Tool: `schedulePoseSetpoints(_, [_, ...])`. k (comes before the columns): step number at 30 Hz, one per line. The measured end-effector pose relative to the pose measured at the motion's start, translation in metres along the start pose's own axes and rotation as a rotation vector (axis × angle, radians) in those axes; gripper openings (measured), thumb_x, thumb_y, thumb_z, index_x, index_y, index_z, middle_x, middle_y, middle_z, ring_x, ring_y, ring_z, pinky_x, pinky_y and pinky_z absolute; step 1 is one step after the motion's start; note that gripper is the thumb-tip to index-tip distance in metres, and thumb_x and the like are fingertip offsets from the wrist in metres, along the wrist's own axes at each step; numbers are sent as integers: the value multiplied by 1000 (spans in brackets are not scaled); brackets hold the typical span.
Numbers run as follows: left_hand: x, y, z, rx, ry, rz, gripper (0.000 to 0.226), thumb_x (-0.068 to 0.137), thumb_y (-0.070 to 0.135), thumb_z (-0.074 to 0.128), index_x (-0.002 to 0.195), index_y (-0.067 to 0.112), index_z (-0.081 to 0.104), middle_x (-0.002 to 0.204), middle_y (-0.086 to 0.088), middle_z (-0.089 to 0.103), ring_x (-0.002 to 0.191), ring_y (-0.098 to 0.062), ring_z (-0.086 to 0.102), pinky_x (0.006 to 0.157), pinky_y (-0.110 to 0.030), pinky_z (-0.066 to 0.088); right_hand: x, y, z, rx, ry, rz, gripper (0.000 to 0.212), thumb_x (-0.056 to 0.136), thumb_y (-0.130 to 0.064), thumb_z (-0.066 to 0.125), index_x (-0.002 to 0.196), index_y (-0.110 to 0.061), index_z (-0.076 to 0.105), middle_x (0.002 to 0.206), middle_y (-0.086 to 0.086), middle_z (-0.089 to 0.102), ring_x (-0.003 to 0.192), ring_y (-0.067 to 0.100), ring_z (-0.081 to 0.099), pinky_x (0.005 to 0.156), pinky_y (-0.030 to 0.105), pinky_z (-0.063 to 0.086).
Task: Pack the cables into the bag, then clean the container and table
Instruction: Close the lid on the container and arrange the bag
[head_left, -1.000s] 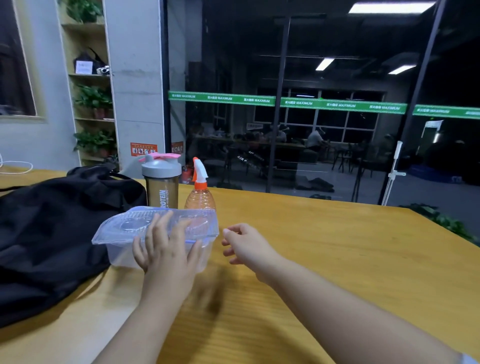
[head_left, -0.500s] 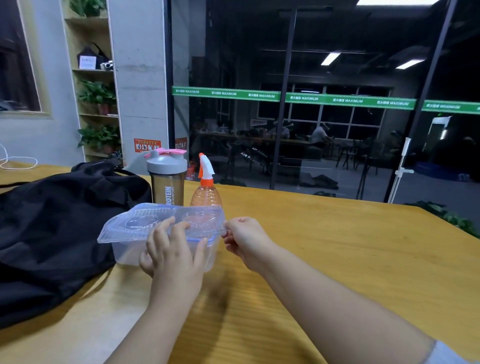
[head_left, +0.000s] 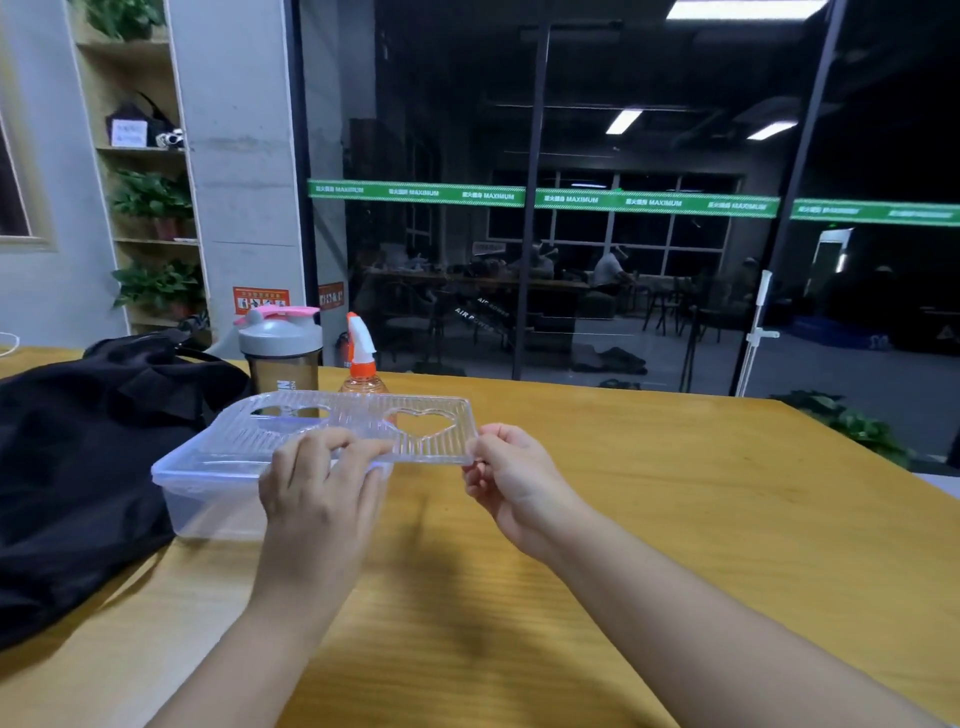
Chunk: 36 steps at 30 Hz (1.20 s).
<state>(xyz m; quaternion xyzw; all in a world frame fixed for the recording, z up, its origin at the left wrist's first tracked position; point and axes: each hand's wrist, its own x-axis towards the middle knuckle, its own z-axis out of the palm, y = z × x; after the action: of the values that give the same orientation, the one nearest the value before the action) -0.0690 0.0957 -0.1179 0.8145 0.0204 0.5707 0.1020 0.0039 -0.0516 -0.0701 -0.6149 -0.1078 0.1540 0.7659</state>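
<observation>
- Box (head_left: 208, 499) on table (head_left: 675, 519), 10 o'clock of hands, touching bag (head_left: 78, 467).
- Right hand (head_left: 511, 475) pinches lid (head_left: 363, 426) corner; left hand (head_left: 319, 483) fingers curl on its near edge.
- Lid looks thin, light, flexy (likely cracks if bent): hold by rims.
- Text: "MAXIMUM" on green strip (head_left: 545, 199); shaker (head_left: 283, 353) label cut off.

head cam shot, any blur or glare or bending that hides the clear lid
Head view: the lid is sharp, its ribs and heart cutouts readable; only faint glints on the plastic. Wide-angle lens bows the shelf at left. The glass wall reflects ceiling lights; both hands cast soft shadows on the table.
</observation>
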Motion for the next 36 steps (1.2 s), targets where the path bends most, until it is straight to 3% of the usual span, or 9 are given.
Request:
schedulePoseSetpoints(5, [10,22,9,-84,90,127,26,82,10,57,101,27,56,95,2,43,91,-29,43,80,-41,39,-20,-12,-37,114,-45,3,27,85,7,48,102,-13,51,54,-2,54,46,7,44,51,18,42])
schedulePoseSetpoints(10, [24,59,26,-110,90,158,14,82,16,51,91,25,56,90,-1,48,89,-27,42,72,-41,38,-30,-17,-73,177,-85,-4,39,87,7,47,125,-3,50,63,1,60,49,6,47,47,16,46])
schedulePoseSetpoints(15, [36,105,49,-139,0,34,19,61,1,57,73,16,60,82,-4,54,85,-23,39,68,-35,35,-41,-27,-111,231,-79,-28,23,92,4,43,111,-3,53,61,2,54,49,8,48,47,16,46])
schedulePoseSetpoints(20, [28,140,70,-273,-115,40,31,59,-12,73,68,15,60,75,2,54,78,-23,47,64,-34,40,-46,-39,-154,277,-35,57,13,85,-11,47,97,-7,48,57,0,47,48,10,39,44,18,35])
schedulePoseSetpoints(23, [17,145,78,-394,-203,22,32,62,-13,72,67,16,59,75,10,53,77,-16,46,65,-23,35,-40,-36,-181,269,94,135,35,97,-36,41,102,-5,55,60,1,53,44,9,35,36,16,30])
schedulePoseSetpoints(26, [9,139,89,-565,-314,-67,42,67,-14,67,69,26,54,79,16,52,79,-10,48,67,-14,34,-32,-34,-201,180,166,195,52,97,-48,37,93,-2,59,64,4,53,34,7,31,30,14,23])
schedulePoseSetpoints(32, [-2,137,100,-802,-495,-203,48,71,-23,54,67,25,55,88,7,53,91,-7,54,74,-16,43,-37,-30,-207,-105,80,294,33,99,-36,45,91,-8,60,59,0,59,29,5,26,29,13,18])
schedulePoseSetpoints(34, [-3,138,101,-751,-524,-177,47,72,-19,55,65,27,54,91,10,51,95,-6,52,77,-16,43,-36,-27,-207,-179,124,220,28,101,-26,43,87,-7,58,53,-1,57,29,6,25,32,12,17])
schedulePoseSetpoints(36, [-6,143,102,-641,-544,-129,41,77,-7,61,77,33,54,101,15,46,103,-3,48,83,-8,34,-35,-26,-208,-216,188,149,28,102,-22,40,89,-7,59,52,0,57,30,7,24,34,11,16])
